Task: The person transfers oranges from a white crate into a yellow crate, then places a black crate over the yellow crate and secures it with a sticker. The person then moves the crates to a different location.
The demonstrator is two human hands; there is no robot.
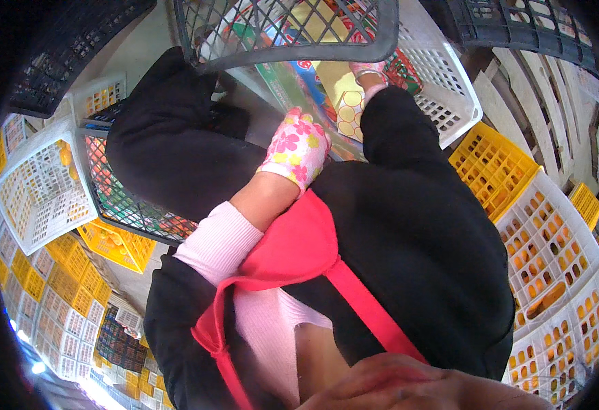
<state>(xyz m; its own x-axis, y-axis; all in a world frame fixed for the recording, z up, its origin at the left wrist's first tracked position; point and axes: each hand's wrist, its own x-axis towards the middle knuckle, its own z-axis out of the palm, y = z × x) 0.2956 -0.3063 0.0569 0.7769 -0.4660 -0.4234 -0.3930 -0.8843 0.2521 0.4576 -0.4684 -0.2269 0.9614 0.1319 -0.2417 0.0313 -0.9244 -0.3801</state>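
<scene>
My left hand (297,146), in a white glove with pink and yellow flowers, is curled at the near edge of a printed green sheet or film (274,84). Whether its fingers grip that edge is hidden. My right hand (368,69), gloved and with a bracelet at the wrist, reaches in among colourful printed packaging (317,87). Part of it lies behind the black mesh crate (299,54), so its fingers are unclear. Between my hands lies a sheet of round yellow stickers (351,114). A white plastic crate (448,97) surrounds the packaging on the right.
To the left stand a white crate (48,189), a black mesh crate (140,218) with coloured packs and a yellow crate (117,243). Yellow (494,171) and white crates (551,246) with orange fruit showing stand close on my right. Wooden pallet slats (540,102) lie beyond.
</scene>
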